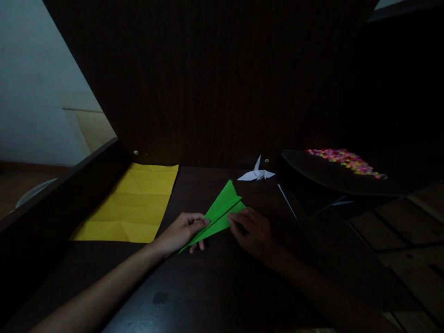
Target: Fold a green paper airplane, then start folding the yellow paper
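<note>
Green paper, folded into a long pointed dart shape point(218, 215), lies on the dark wooden surface point(215, 286) in the head view, its sharp tip aimed toward the person and its wide end pointing away toward the back panel. The left hand point(182, 233) rests on the near left edge of the green paper, fingers curled together and pressing down along the fold, with the thumb tucked underneath near the tip. The right hand point(253, 231) sits at the right edge of the same paper, its fingertips bunched and pinching the flap there; it lies in shadow, so the exact grip is hard to make out. Left of the hands, a creased yellow sheet point(133, 203) lies flat against the raised side wall of the surface. Beyond the green paper, near the back panel, stands a small white paper crane point(256, 173). To the right, a dark round tray point(329, 178) carries a scatter of small multicoloured pieces point(347, 159), too small to identify.
</note>
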Demonstrator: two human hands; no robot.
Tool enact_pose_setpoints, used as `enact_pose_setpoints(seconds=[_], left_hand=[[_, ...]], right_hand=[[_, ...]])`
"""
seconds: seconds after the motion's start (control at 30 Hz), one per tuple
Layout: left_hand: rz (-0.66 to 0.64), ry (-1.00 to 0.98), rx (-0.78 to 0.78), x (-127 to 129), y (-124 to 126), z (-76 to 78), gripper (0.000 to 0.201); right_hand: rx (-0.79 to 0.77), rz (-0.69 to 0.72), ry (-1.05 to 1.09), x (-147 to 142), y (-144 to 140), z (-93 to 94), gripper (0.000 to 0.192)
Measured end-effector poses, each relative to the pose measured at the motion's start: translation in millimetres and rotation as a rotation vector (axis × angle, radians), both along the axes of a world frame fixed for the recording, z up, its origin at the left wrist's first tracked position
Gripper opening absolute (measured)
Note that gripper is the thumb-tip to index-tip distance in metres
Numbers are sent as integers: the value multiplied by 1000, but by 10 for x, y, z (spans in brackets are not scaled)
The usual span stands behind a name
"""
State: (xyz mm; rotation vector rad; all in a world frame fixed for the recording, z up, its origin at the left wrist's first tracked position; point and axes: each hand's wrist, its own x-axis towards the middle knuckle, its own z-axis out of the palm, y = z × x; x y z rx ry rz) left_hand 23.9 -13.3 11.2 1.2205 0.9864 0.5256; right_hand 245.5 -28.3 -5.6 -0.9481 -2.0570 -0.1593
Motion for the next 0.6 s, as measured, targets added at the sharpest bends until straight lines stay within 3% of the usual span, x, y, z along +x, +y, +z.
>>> enact_pose_setpoints(seconds=[0.17,0.43,0.5,0.6], left_hand=[[-53,70,48,-6,-19,12,37],[-163,85,137,5,-26,-58,36],[-166,135,273,15,-39,-57,36],[-87,250,645,13,-58,-28,30]], right_hand=[[61,-38,-98,-28,-42,2,16],[5,165,-185,-62,-27,-64,19],[-6,184,-197,-64,-25,-89,21],[-22,165,-201,-61,-24,-105,21]])
